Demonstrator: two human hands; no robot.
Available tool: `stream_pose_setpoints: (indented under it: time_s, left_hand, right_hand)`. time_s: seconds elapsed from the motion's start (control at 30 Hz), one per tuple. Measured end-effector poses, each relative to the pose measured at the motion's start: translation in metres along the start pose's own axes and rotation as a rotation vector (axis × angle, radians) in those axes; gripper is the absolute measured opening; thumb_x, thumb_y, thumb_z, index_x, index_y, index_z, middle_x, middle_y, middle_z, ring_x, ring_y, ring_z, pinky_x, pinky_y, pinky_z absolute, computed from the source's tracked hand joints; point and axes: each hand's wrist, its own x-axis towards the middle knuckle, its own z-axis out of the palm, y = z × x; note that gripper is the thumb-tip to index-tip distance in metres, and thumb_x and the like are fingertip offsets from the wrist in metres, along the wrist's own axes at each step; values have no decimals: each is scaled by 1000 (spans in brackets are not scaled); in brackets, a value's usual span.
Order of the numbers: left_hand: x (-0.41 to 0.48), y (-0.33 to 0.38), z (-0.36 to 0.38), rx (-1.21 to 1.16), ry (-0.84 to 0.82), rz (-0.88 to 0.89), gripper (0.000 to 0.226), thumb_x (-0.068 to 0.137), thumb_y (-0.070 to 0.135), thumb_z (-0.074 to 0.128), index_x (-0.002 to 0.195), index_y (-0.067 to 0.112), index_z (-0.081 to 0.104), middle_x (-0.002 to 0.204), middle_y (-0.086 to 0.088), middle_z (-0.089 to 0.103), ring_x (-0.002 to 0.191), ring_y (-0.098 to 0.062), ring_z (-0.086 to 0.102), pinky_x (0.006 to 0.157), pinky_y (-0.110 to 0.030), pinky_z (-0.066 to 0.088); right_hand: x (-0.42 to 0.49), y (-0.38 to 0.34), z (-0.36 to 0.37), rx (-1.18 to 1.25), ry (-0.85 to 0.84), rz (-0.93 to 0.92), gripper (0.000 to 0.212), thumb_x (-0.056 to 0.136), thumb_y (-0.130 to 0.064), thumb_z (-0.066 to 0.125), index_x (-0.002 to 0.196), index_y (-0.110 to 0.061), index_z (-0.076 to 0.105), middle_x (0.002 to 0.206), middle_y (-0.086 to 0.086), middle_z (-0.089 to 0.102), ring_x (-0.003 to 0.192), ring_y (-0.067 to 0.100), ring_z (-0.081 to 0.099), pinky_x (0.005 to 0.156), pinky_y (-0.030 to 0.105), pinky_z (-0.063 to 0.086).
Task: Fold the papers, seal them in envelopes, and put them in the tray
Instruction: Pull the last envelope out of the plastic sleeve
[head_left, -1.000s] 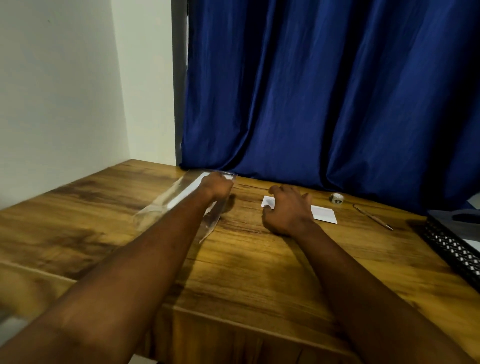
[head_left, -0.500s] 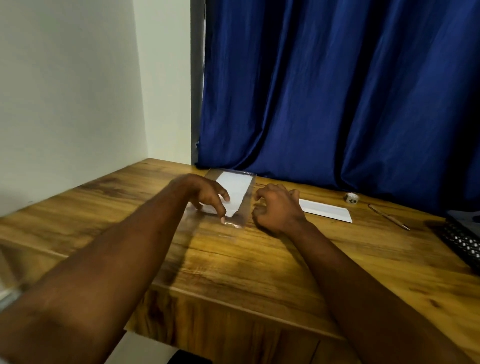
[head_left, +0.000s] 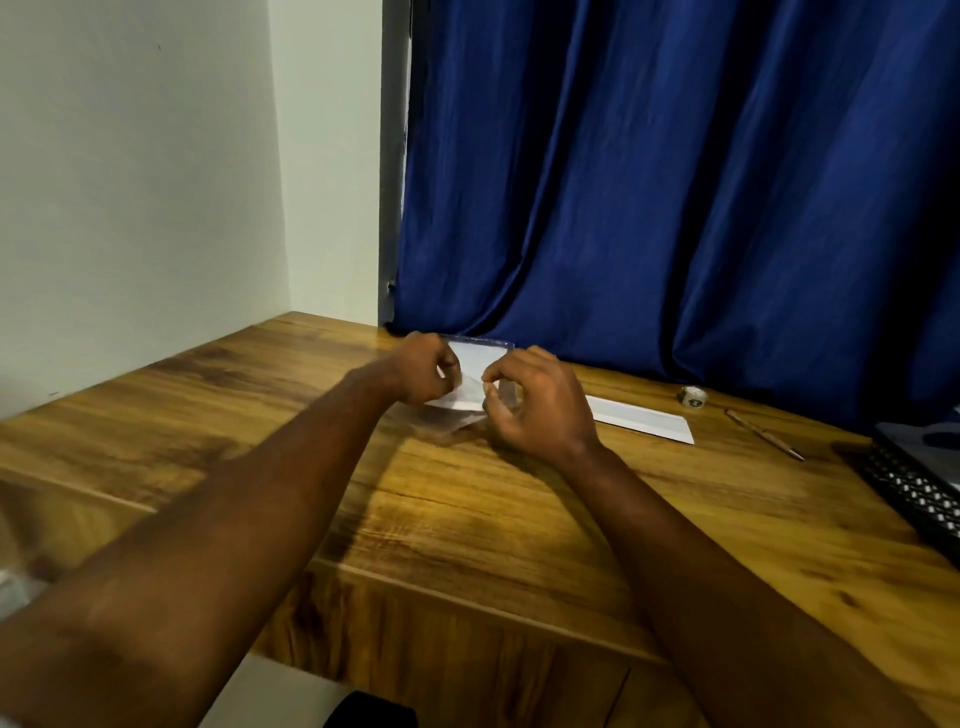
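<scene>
A clear plastic envelope (head_left: 480, 352) with white paper inside lies on the wooden desk (head_left: 467, 519) near the blue curtain. My left hand (head_left: 423, 374) and my right hand (head_left: 540, 402) meet over its near end, and each pinches the clear flap between thumb and fingers. The flap is lifted slightly off the desk between them. A folded white paper (head_left: 644, 418) lies flat to the right of my right hand. The black mesh tray (head_left: 909, 483) sits at the right edge of the view, cut off by the frame.
A small roll of tape (head_left: 693, 397) and a thin pen (head_left: 763, 434) lie between the folded paper and the tray. A blue curtain (head_left: 675, 182) hangs behind the desk, and a white wall stands at the left.
My left hand brought the clear envelope in from the left and laid it down. My right hand left the folded paper and joined it; both hands now pinch the flap.
</scene>
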Motion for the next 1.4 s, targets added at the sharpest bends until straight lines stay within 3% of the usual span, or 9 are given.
stream_pose_setpoints:
  time_s: [0.17,0.27,0.33,0.43,0.67,1.0,1.1,1.2,1.4]
  left_hand:
    - [-1,3,-1,-72,157,52,11,93,12,73,102,17,79,98,9,75,87,-2,66,83,-23,53]
    - [-2,6,-2,-81,222,86,12,93,15,76,104,16,80,101,7,75,89,-3,66,81,-19,51]
    - [-3,8,-1,-87,260,108,13,92,16,77,105,15,80,104,5,75,92,-6,67,86,-24,54]
    - [-2,12,1,-90,301,131,13,92,17,77,105,16,80,105,4,75,94,-7,67,89,-29,57]
    - [2,20,-3,-93,340,190,15,92,20,77,106,16,81,105,5,74,93,-7,67,90,-34,58]
    - [-2,18,6,-61,327,144,13,93,21,77,105,19,80,110,6,73,93,-8,66,88,-31,57]
    - [1,14,6,-13,340,116,12,93,16,76,104,20,79,109,7,73,86,-4,64,82,-25,54]
    - [3,10,3,-26,343,111,11,92,13,76,101,19,79,105,6,75,86,-3,64,82,-26,55]
    - [9,6,-2,-57,289,80,15,91,7,75,101,17,79,103,3,76,86,-3,65,86,-26,56]
  right_hand:
    - [-7,-16,12,-77,-220,41,16,97,-31,68,109,-29,78,106,-11,75,96,7,63,82,30,53]
    - [-7,-18,14,-132,-365,157,15,94,-21,68,105,-28,76,110,-7,72,98,13,64,80,30,54]
    - [-4,-21,16,-195,-442,234,27,93,-16,69,118,-22,76,139,0,67,115,21,65,97,38,54]
    - [3,-28,18,-354,-602,232,36,94,-19,66,129,-20,74,171,1,35,135,26,57,117,48,39]
    - [16,-37,28,-560,-818,207,57,99,-32,60,155,-29,50,175,12,22,146,32,46,126,59,19]
    - [12,-32,26,-508,-704,251,45,98,-29,65,141,-15,63,149,4,59,132,25,57,121,52,30]
    - [8,-34,18,-459,-515,220,44,92,-20,74,135,-14,67,134,5,68,120,23,64,109,42,47]
    - [12,-31,6,-413,-319,200,22,93,-12,70,115,-17,71,116,6,72,98,23,66,79,34,52]
    - [13,-25,-19,-310,-170,149,10,97,-24,64,100,-26,74,102,-3,75,90,22,69,74,38,55]
